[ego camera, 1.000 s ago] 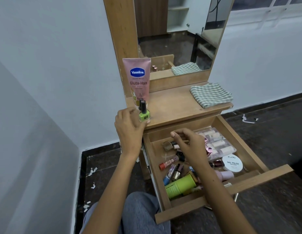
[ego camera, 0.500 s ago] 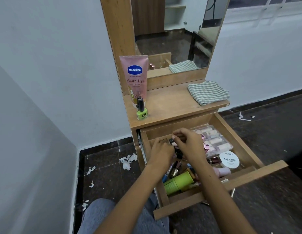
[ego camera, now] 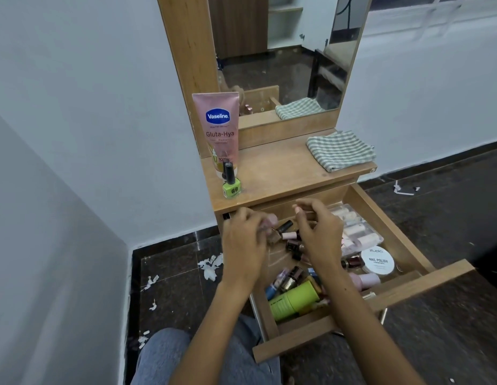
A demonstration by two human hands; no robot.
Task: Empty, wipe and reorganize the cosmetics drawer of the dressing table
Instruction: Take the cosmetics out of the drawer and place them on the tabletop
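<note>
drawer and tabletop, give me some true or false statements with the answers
1. The green nail polish bottle stands upright on the tabletop. True.
2. The checked cloth lies inside the drawer. False: it lies on the tabletop.
3. The Vaseline tube stands behind the green bottle. True.
4. The drawer is empty. False: bottles and a white nail polish jar remain inside.
5. Both the left hand and right hand are over the drawer. True.

Left hand (ego camera: pixel 246 240) motion-blurred; can't tell if it grips the small bottles (ego camera: pixel 280 232) at its fingertips. Right hand (ego camera: pixel 319 237) covers mid-drawer (ego camera: pixel 403 234) items. Mirror (ego camera: pixel 283 51) top cropped. Small print on pink tube (ego camera: pixel 218 134) unreadable.
</note>
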